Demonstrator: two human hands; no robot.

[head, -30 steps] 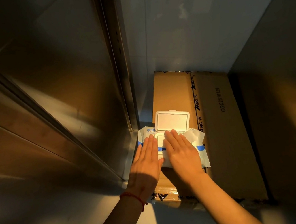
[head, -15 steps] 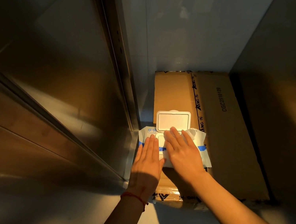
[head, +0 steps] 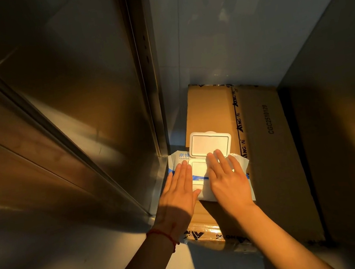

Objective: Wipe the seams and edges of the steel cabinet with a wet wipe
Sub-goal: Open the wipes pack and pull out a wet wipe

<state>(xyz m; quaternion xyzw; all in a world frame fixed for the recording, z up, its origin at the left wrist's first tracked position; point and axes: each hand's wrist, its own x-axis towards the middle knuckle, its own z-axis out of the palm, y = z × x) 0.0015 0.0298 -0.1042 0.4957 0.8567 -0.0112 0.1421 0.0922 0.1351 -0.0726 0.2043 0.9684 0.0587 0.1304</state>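
A white and blue wet wipe pack [head: 181,158] lies on a cardboard box beside the steel cabinet [head: 72,117]. Its white flip lid [head: 209,142] stands open, showing the white dispensing opening [head: 198,170]. My left hand [head: 178,194] lies flat on the pack's left side, fingers straight. My right hand [head: 228,179] lies flat on the pack's right side, fingers straight and slightly spread, fingertips at the base of the lid. The cabinet's vertical corner seam [head: 146,93] runs down to the pack. No loose wipe shows in either hand.
The flat cardboard box [head: 267,144] fills the floor gap between the steel cabinet and a grey panel [head: 344,86] on the right. A grey tiled wall [head: 235,22] stands behind. A diagonal seam [head: 61,133] crosses the cabinet face on the left.
My two hands have drawn a little apart on the pack, baring the opening between them. The lid stays open.
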